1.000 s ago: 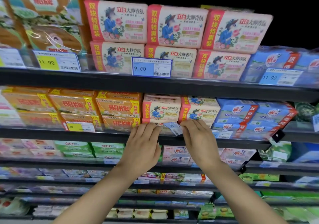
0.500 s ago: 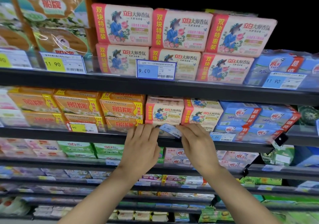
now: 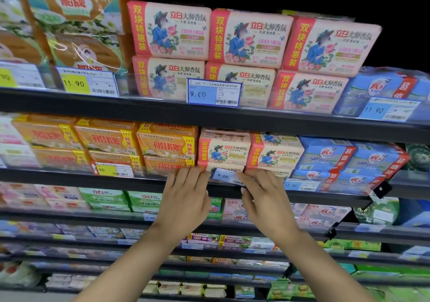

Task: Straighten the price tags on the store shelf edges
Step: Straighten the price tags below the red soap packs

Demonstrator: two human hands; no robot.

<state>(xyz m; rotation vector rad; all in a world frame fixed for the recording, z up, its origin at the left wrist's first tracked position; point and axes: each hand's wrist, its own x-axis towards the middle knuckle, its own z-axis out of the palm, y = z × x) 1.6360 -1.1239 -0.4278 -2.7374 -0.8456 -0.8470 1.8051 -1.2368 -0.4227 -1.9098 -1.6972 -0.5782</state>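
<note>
A blue price tag (image 3: 223,176) reading 9.00 sits tilted, right end lower, on the edge of the second shelf (image 3: 144,181). My left hand (image 3: 186,197) rests against the shelf edge with its fingertips touching the tag's left end. My right hand (image 3: 260,194) covers the tag's right end with its fingers; the thumb lies below the edge. Whether either hand pinches the tag is hidden behind the fingers. On the shelf above, another blue 9.00 tag (image 3: 214,92) stands nearly level.
Pink soap packs (image 3: 224,152) stand right behind the tag. Orange soap packs (image 3: 162,145) fill the left, blue packs (image 3: 349,159) the right. Other tags: yellow 11.90 (image 3: 87,82), yellow tag (image 3: 114,169), blue 12.00 (image 3: 300,185), blue 11.90 (image 3: 391,109). More shelves lie below.
The view has tipped upward slightly. Both hands stay at the tilted blue tag; more of its left part with the price now shows between them.
</note>
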